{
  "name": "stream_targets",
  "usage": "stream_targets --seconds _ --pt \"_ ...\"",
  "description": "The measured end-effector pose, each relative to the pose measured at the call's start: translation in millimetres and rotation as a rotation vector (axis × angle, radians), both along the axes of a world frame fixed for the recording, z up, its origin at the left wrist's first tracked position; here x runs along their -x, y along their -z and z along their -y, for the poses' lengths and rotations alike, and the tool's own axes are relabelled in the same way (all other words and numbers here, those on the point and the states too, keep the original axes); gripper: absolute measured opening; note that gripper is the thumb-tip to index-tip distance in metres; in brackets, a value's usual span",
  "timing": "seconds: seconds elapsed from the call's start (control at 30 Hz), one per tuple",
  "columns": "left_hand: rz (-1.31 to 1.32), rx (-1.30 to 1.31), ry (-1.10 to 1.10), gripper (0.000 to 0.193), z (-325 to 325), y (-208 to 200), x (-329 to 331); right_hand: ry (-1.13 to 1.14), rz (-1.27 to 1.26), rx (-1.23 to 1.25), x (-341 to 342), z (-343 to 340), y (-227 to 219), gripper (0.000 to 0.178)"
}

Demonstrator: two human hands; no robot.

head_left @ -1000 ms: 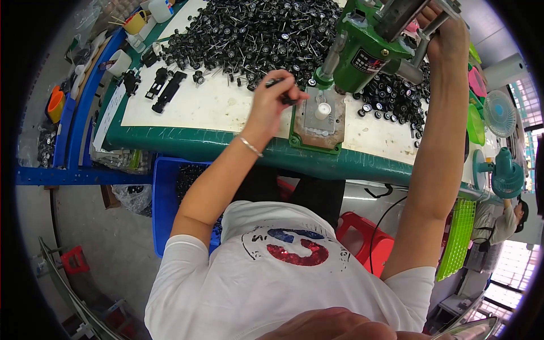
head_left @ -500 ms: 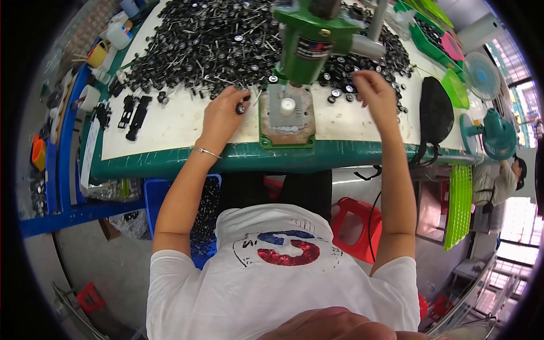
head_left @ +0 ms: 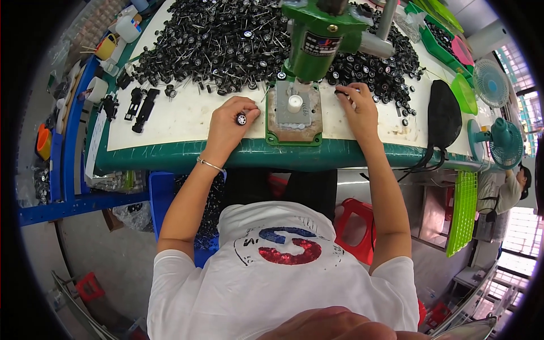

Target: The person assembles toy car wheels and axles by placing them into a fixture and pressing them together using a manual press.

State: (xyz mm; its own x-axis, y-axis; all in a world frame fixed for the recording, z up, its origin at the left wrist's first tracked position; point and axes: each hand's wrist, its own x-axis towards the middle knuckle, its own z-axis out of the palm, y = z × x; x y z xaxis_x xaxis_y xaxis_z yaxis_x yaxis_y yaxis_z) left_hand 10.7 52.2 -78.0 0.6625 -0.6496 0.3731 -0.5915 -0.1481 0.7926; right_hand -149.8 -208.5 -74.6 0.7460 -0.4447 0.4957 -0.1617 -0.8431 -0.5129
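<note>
My left hand (head_left: 229,120) is closed at the left side of a green press (head_left: 309,54). It grips a small black toy wheel (head_left: 241,119) with silver spokes; a thin metal axle seems to stick out past the fingertips. On the other side of the press, my right hand (head_left: 358,107) pinches a small black wheel (head_left: 340,92) between thumb and fingertips. Between the hands lies the press's base plate (head_left: 293,136), carrying a white round fixture (head_left: 294,102) under the ram. Neither hand touches the fixture.
Behind the press spreads a big heap of black wheels on axles (head_left: 215,45); loose wheels (head_left: 365,68) lie to its right. Black toy chassis parts (head_left: 145,110) sit at the left. A black cloth bag (head_left: 445,116) and a teal fan (head_left: 504,141) stand at the right edge.
My right hand has moved left from the loose wheels toward the press and now pinches a wheel. My left hand stays beside the base, its wheel turned more face-on.
</note>
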Motion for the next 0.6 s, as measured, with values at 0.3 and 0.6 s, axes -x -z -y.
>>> stream_targets --seconds 0.3,0.6 --pt "-0.402 -0.068 0.034 0.018 -6 -3 -10 -0.05 -0.069 -0.392 -14 -8 -12 0.021" --pt "-0.226 -0.074 0.029 0.021 -6 -3 -6 -0.296 0.016 -0.964 -25 -53 -40 0.024"
